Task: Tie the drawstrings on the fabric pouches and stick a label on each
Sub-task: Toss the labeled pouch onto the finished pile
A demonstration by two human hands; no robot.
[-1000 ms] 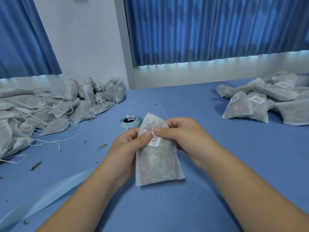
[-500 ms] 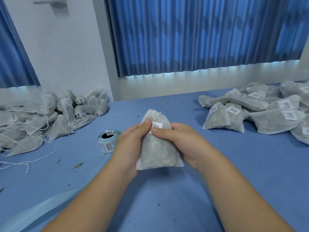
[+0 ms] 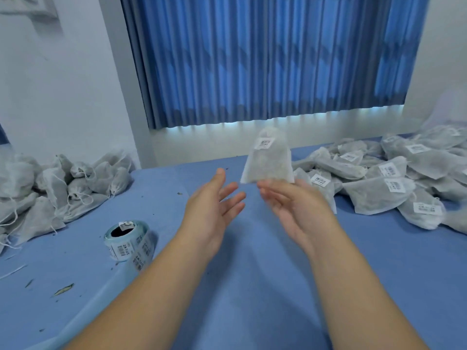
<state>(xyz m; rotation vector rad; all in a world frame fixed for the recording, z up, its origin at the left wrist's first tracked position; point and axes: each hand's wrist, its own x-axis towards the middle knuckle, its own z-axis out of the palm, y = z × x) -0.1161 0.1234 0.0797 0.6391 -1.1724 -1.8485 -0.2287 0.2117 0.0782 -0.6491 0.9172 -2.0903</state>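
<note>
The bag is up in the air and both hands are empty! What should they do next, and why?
Probably reach the left hand to the pile without labels and pick a new pouch. The airborne pouch already wears its label, beside the labelled pile, and the right hand is open.

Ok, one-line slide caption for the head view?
Left hand and right hand open beneath a labelled pouch in the air, labelled pile to the right.

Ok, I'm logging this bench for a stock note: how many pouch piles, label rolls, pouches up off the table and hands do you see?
Pouch piles: 2, unlabelled pile, labelled pile
Label roll: 1
Pouch off the table: 1
Hands: 2, left hand, right hand
Total: 6
</note>
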